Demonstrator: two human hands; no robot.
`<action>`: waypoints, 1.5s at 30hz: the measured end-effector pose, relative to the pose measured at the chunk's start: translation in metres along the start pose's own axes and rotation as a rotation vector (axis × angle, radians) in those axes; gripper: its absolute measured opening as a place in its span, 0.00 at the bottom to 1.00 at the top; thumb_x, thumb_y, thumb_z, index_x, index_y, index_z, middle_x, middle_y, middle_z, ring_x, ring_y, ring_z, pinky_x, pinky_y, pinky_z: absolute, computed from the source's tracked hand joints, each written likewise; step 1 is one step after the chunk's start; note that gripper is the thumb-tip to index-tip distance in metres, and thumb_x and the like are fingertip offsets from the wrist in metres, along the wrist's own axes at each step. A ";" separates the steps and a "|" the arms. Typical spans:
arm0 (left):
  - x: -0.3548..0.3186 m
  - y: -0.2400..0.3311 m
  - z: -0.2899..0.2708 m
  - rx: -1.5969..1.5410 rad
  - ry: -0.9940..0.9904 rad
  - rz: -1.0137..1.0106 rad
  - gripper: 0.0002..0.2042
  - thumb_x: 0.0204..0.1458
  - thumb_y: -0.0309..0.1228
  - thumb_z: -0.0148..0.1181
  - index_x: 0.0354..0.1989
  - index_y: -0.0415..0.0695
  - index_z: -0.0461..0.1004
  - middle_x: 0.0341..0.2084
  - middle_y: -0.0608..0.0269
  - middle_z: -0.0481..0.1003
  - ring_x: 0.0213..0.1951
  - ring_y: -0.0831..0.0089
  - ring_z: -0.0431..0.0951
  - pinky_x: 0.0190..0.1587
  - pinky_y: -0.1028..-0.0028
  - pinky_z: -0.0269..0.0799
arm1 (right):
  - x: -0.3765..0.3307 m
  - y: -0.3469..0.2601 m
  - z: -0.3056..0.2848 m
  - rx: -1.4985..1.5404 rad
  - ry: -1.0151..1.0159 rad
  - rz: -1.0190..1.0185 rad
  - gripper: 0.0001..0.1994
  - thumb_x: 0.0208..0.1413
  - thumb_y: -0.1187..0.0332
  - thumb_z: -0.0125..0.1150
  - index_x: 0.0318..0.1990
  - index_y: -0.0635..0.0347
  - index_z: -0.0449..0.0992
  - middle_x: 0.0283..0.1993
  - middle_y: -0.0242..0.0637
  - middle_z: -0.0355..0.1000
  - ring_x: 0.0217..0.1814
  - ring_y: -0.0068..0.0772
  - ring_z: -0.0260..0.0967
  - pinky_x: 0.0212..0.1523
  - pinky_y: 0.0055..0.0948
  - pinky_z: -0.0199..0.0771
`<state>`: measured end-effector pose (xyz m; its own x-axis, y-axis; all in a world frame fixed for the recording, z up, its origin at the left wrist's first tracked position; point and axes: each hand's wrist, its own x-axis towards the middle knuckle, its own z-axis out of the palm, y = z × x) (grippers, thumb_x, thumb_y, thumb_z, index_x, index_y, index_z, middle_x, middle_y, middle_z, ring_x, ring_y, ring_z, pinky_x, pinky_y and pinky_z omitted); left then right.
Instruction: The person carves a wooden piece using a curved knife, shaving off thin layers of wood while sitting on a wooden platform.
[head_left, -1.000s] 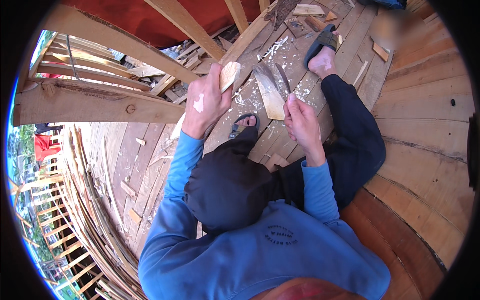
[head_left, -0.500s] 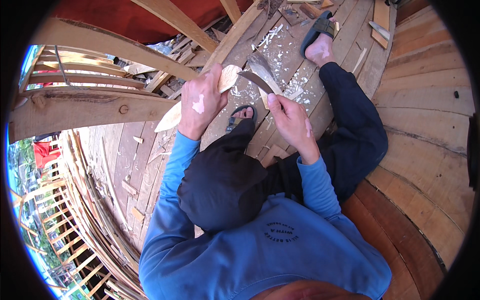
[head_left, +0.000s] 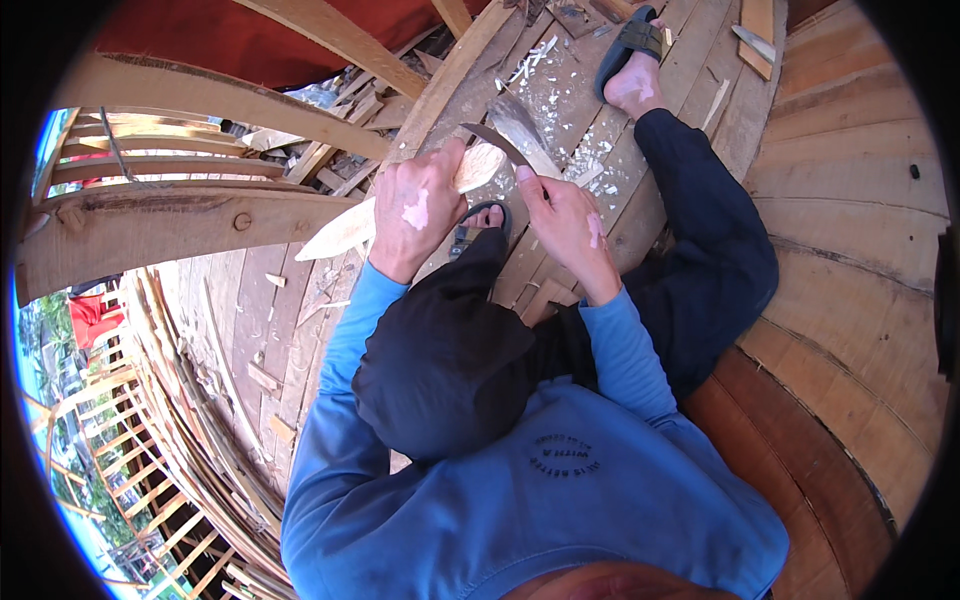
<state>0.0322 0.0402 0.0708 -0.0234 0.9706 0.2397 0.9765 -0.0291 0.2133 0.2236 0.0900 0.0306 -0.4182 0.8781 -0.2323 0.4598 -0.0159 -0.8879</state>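
Fingers of left hand [head_left: 418,205] grip wooden piece [head_left: 400,205]; right hand [head_left: 565,225] angles blade [head_left: 497,143].

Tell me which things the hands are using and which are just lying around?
In use:
- wooden piece, gripped by the left hand
- curved knife, held by the right hand, blade on the wood

Lying about:
- wood shavings
- wood offcuts
- loose slats
- thick beam

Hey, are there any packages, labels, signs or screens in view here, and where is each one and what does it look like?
Printed emblem: on the front of the blue sweatshirt, low in the picture; small, rounded, dark print on blue.
No packages, signs or screens show anywhere among the wooden planks.
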 end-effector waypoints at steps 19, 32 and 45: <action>-0.027 -0.020 0.010 -1.021 -0.185 -0.545 0.11 0.60 0.30 0.66 0.45 0.36 0.76 0.28 0.59 0.81 0.28 0.81 0.81 0.31 0.78 0.75 | -0.005 0.023 -0.011 0.228 -0.084 0.132 0.26 0.71 0.50 0.51 0.31 0.68 0.74 0.17 0.36 0.57 0.22 0.25 0.53 0.25 0.35 0.58; -0.028 -0.028 0.022 -0.584 -0.183 -0.396 0.06 0.59 0.26 0.59 0.37 0.35 0.71 0.23 0.40 0.76 0.28 0.42 0.79 0.30 0.56 0.72 | -0.006 -0.004 0.005 -0.052 -0.167 0.051 0.26 0.69 0.48 0.53 0.33 0.67 0.77 0.19 0.53 0.65 0.20 0.51 0.64 0.26 0.43 0.63; -0.039 -0.041 0.031 -0.288 -0.075 -0.295 0.10 0.51 0.23 0.61 0.38 0.36 0.67 0.19 0.40 0.73 0.25 0.41 0.78 0.28 0.52 0.72 | -0.005 -0.011 0.019 -0.131 -0.175 0.035 0.27 0.70 0.48 0.49 0.32 0.66 0.78 0.24 0.59 0.69 0.31 0.67 0.70 0.33 0.51 0.67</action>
<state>-0.0007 0.0111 0.0233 -0.2671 0.9617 0.0618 0.8301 0.1970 0.5216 0.2057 0.0765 0.0337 -0.5245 0.7818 -0.3371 0.5691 0.0274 -0.8218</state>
